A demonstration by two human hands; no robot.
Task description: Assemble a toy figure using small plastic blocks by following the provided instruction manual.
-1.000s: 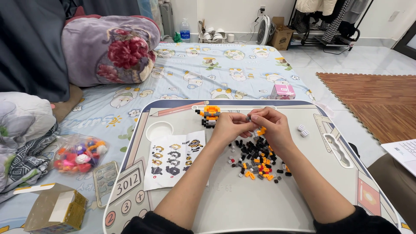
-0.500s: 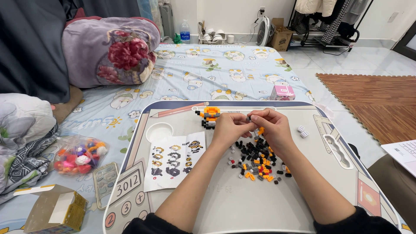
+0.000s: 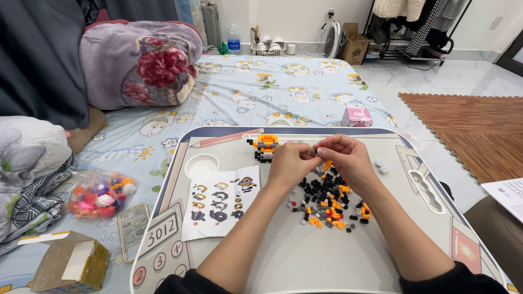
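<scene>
Right now both hands are meeting above the pale grey lap counter [image 3: 305, 256] with printed cartoon edges. The left hand [image 3: 289, 163] and the right hand [image 3: 346, 158] are each pinching together on one tiny dark building brick [image 3: 315, 151], fingertips touching it from both sides; whether it is one piece or two joined ones is too small to tell. Just below the hands, a loose heap of small black, orange and grey bricks [image 3: 327, 204] is lying on the counter. Just left of the hands, a partly built orange, black and white brick figure [image 3: 265, 148] is standing near the counter's far edge. A white folded instruction sheet with brick diagrams [image 3: 220, 201] is lying well left of the heap, below a round white recess [image 3: 202, 165]. Two small white cubes [image 3: 382, 166] are sitting to the right. Off the counter, a clear plastic bag of colourful bits [image 3: 101, 193] is resting on the cartoon-printed bed sheet [image 3: 283, 92].
</scene>
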